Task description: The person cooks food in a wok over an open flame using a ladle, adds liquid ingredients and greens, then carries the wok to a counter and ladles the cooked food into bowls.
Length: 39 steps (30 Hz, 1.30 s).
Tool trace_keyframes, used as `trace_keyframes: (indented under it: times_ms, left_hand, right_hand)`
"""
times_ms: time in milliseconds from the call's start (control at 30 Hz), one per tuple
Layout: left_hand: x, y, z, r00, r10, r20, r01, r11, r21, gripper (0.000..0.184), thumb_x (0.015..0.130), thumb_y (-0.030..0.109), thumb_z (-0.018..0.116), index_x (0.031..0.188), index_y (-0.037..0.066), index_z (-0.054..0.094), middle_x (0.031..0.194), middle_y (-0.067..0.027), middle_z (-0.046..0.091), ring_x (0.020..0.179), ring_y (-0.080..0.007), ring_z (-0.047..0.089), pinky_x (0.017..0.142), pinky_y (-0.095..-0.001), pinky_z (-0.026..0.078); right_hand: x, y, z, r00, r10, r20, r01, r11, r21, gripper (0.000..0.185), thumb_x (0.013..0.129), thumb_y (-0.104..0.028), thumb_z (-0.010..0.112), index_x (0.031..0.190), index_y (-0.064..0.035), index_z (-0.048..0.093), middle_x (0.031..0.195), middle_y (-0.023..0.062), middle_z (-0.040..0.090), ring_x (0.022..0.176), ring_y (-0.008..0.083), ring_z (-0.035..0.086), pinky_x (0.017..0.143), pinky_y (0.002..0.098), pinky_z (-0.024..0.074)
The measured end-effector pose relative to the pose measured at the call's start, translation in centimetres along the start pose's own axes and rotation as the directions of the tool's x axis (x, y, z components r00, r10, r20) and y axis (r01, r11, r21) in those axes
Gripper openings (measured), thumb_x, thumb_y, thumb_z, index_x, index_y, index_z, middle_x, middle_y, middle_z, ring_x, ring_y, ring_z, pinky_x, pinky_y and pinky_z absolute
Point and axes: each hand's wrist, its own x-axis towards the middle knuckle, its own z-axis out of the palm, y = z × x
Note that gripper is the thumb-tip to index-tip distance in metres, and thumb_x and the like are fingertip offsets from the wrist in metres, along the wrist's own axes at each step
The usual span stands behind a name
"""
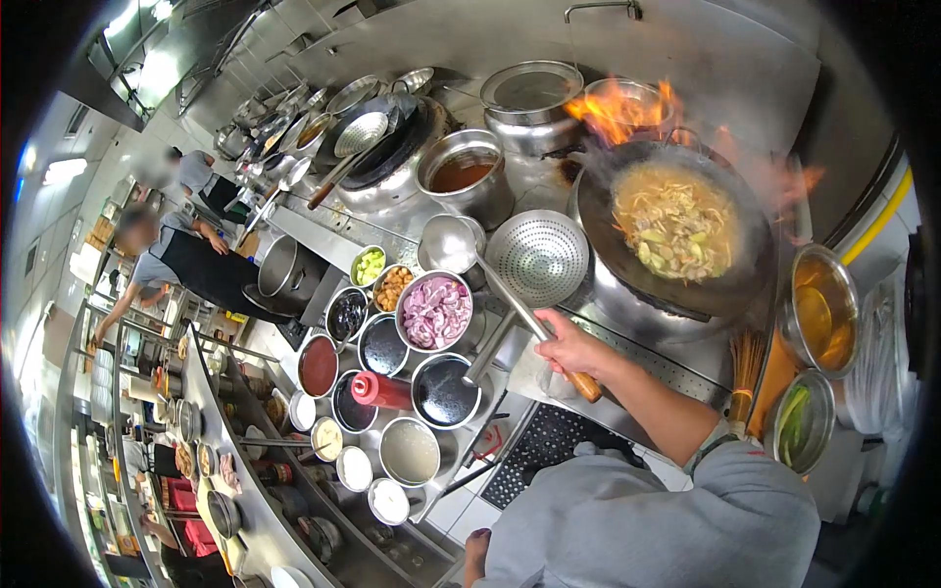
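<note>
My right hand (pixel 570 351) grips the wooden-ended handle of a ladle (pixel 502 284). The ladle's bowl (pixel 449 243) is over a small metal container, its contents hidden. Beside it rests a perforated strainer (pixel 537 257), its handle slanting down-left beneath the ladle's handle. Beyond my hand, a wok (pixel 750 220) on the burner holds bubbling food in broth (pixel 676 223), with pale sliced pieces and orange strips. Flames (pixel 627 103) rise at its far edge. At the bottom, part of my left hand (pixel 477 551) shows beside my grey shirt, away from the cookware; its fingers are unclear.
Left of the ladle stand chopped red onion (pixel 435 312), dark sauces (pixel 446 390), a red squeeze bottle (pixel 381 391) and white seasonings (pixel 389 501). A pot of brown liquid (pixel 461 176) is behind. Right are an oil bowl (pixel 821 312) and bamboo brush (pixel 747 367). Co-workers (pixel 201 260) stand far left.
</note>
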Motion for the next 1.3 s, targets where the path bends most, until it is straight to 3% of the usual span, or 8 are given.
trace_keyframes:
  times_ms: [400, 533, 633, 833, 900, 1000, 1133, 1300]
  left_hand:
    - [0.5, -0.2, 0.6, 0.999, 0.044, 0.01, -0.044, 0.999, 0.014, 0.035, 0.089, 0.023, 0.066, 0.111, -0.004, 0.071, 0.102, -0.0168, 0.075, 0.095, -0.023, 0.07, 0.086, -0.0345, 0.054]
    - [-0.8, 0.1, 0.7, 0.999, -0.038, 0.02, 0.04, 0.989, -0.143, 0.035, 0.09, 0.024, 0.064, 0.111, -0.003, 0.071, 0.102, -0.0174, 0.075, 0.096, -0.0236, 0.07, 0.086, -0.0343, 0.054]
    - [-1.8, 0.4, 0.3, 0.995, -0.094, 0.032, 0.099, 0.96, -0.263, 0.034, 0.09, 0.023, 0.063, 0.111, -0.003, 0.071, 0.099, -0.0162, 0.075, 0.093, -0.023, 0.07, 0.084, -0.0333, 0.054]
    - [-2.1, 1.6, 1.1, 0.988, -0.125, 0.089, 0.142, 0.966, -0.216, 0.031, 0.09, 0.02, 0.062, 0.11, -0.001, 0.072, 0.082, -0.0068, 0.07, 0.071, -0.015, 0.063, 0.064, -0.0302, 0.051]
    - [-7.0, 10.1, -2.2, 0.975, -0.183, 0.124, 0.214, 0.92, -0.327, 0.03, 0.09, 0.02, 0.062, 0.108, -0.002, 0.072, 0.077, -0.0044, 0.068, 0.065, -0.013, 0.06, 0.058, -0.0299, 0.048]
    - [-5.5, 7.7, -1.7, 0.99, -0.028, 0.14, 0.076, 0.934, -0.349, 0.029, 0.089, 0.02, 0.061, 0.107, -0.001, 0.072, 0.076, -0.0034, 0.067, 0.065, -0.0134, 0.06, 0.057, -0.0305, 0.048]
    - [-4.4, 7.9, -2.8, 0.979, -0.027, 0.2, 0.063, 0.983, -0.173, 0.028, 0.09, 0.021, 0.063, 0.106, 0.0, 0.072, 0.077, -0.0087, 0.069, 0.067, -0.0208, 0.065, 0.059, -0.035, 0.05]
    - [-1.9, 9.6, -3.3, 0.954, 0.093, 0.284, -0.052, 0.988, -0.146, 0.029, 0.09, 0.023, 0.065, 0.108, 0.001, 0.071, 0.082, -0.0123, 0.07, 0.072, -0.0254, 0.066, 0.065, -0.0375, 0.052]
  right_hand:
    - [0.0, -1.6, -0.6, 0.999, 0.021, 0.043, -0.021, 1.0, 0.004, 0.068, 0.089, -0.008, 0.063, 0.149, -0.0067, 0.031, 0.076, 0.0048, 0.056, 0.054, 0.0121, 0.051, 0.047, 0.0296, 0.0429]
    - [0.7, -1.0, -0.3, 0.999, 0.028, 0.035, -0.028, 1.0, 0.006, 0.064, 0.094, -0.007, 0.061, 0.149, -0.013, 0.03, 0.07, -0.0005, 0.05, 0.05, 0.0089, 0.049, 0.04, 0.0297, 0.0431]
    - [0.3, -2.4, -0.7, 0.997, 0.049, 0.064, -0.049, 0.999, -0.005, 0.066, 0.089, -0.007, 0.062, 0.148, -0.0063, 0.031, 0.076, 0.0043, 0.055, 0.053, 0.0115, 0.052, 0.046, 0.0297, 0.0438]
    - [-0.3, -3.9, -2.1, 0.986, 0.031, 0.164, -0.088, 0.933, 0.349, 0.055, 0.092, -0.005, 0.06, 0.142, -0.0082, 0.036, 0.077, 0.0018, 0.051, 0.053, 0.0091, 0.051, 0.041, 0.0277, 0.0433]
    - [-1.7, -5.0, -2.3, 0.977, 0.019, 0.211, -0.121, 0.867, 0.483, 0.045, 0.095, -0.007, 0.058, 0.137, -0.0097, 0.04, 0.079, 0.0003, 0.051, 0.052, 0.0061, 0.049, 0.039, 0.0257, 0.0425]
    - [-3.7, -5.7, -3.3, 0.958, -0.039, 0.286, -0.161, 0.749, 0.643, 0.039, 0.097, -0.007, 0.055, 0.133, -0.0114, 0.043, 0.079, -0.0008, 0.051, 0.053, 0.0035, 0.048, 0.039, 0.0227, 0.043]
    - [-8.0, -6.5, -4.4, 0.945, -0.133, 0.299, -0.182, 0.545, 0.818, 0.034, 0.099, -0.008, 0.053, 0.132, -0.0127, 0.046, 0.079, -0.0015, 0.052, 0.052, 0.0021, 0.048, 0.039, 0.0206, 0.0428]
    - [-14.5, -6.3, -5.7, 0.973, -0.215, 0.082, 0.029, 0.468, 0.883, 0.037, 0.102, -0.01, 0.049, 0.138, -0.0163, 0.045, 0.083, 0.0009, 0.051, 0.055, 0.0025, 0.047, 0.039, 0.021, 0.0416]
